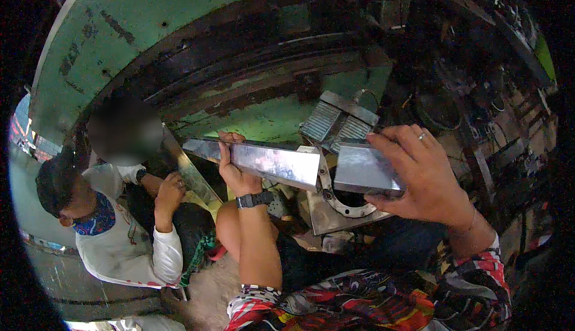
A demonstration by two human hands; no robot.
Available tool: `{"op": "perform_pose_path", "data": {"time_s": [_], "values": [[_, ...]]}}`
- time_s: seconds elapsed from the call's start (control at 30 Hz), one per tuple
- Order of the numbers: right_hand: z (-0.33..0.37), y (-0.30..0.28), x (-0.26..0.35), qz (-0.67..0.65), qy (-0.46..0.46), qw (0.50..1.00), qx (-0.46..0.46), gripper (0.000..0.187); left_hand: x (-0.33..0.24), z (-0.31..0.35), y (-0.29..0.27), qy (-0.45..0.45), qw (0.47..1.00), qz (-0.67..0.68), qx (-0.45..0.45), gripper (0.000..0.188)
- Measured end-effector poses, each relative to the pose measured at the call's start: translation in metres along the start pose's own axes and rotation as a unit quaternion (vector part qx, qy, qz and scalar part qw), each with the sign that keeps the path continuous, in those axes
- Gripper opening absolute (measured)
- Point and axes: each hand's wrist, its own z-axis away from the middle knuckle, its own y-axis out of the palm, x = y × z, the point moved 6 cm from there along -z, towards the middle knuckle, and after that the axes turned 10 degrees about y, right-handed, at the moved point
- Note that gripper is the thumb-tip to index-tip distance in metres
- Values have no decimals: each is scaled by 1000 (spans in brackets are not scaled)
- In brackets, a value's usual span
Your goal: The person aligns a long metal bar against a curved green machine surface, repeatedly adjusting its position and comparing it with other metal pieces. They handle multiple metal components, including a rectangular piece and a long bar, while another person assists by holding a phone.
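My left hand [238,178], with a dark watch on its wrist, grips a long shiny sheet-metal channel [278,164] that reaches leftward past the fingers. Between the thumb and fingers of my right hand [426,178] is a shorter shiny sheet-metal piece [364,168] with a folded edge. The two pieces are held nearly end to end, a small gap between them. Below that gap shows a metal ring with bolt holes [358,212], on a square metal plate [316,222]; the short piece and my right hand hide part of it.
A ribbed metal double pedal [339,120] lies beyond my hands. Large green machinery [203,8] curves across the back. At left crouches a co-worker in a white top [114,250], one hand [169,194] raised beside another metal strip [193,174]. A second person's head is close behind.
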Motion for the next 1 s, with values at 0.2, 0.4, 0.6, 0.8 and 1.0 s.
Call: {"op": "perform_pose_path", "data": {"time_s": [0.2, 0.4, 0.6, 0.8, 1.0], "values": [[-8, -5, 20, 18, -42, 999, -12, 85, 7, -4, -16, 25, 999, 2, -25, 18], [-16, -3, 24, 30, -57, 998, -2, 82, 8, -4, -28, -1, 999, 14, -35, 18], [-19, 1, 26, 57, -51, 997, 10, 81, 14, 0, -22, -3, 999, 25, -33, 18], [-21, 9, 23, 76, -40, 996, 21, 80, 13, 5, -19, 20, 998, 3, -57, 19], [-18, 8, 23, 62, -46, 997, 22, 80, 7, 5, -23, 22, 1000, 6, -20, 19]]}}
